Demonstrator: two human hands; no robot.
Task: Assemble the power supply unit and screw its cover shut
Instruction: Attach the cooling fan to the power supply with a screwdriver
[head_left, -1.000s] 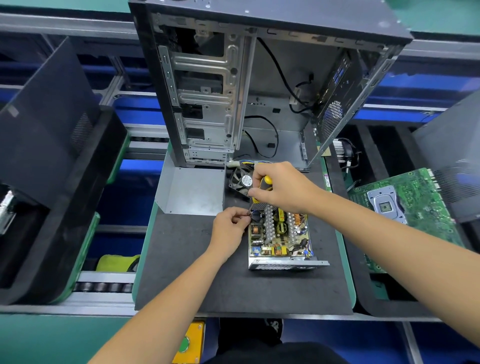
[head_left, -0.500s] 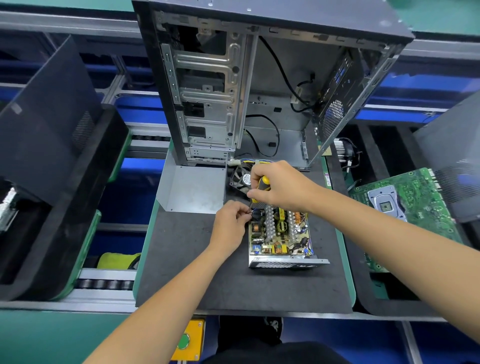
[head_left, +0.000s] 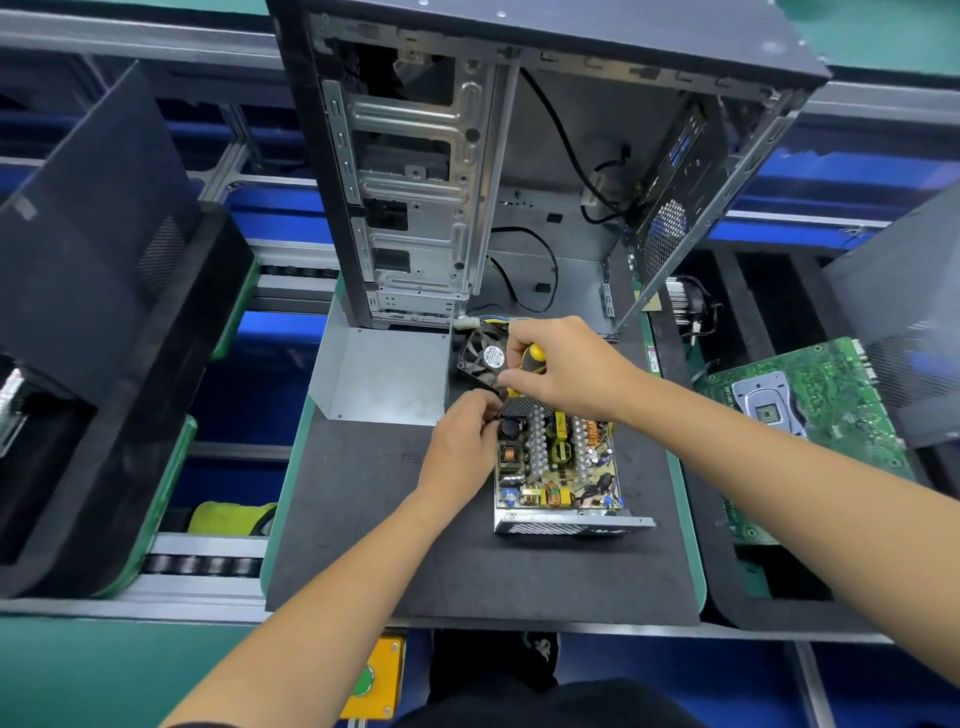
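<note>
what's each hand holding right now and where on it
The right hand grips a screwdriver by its yellow and black handle. The left hand pinches at the power supply's far left corner; what it pinches is too small to tell.

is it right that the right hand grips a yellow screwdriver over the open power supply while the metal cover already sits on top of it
Not quite. In the head view the metal cover lies on the mat left of the open power supply, not on it. The right hand does grip the yellow screwdriver.
</note>
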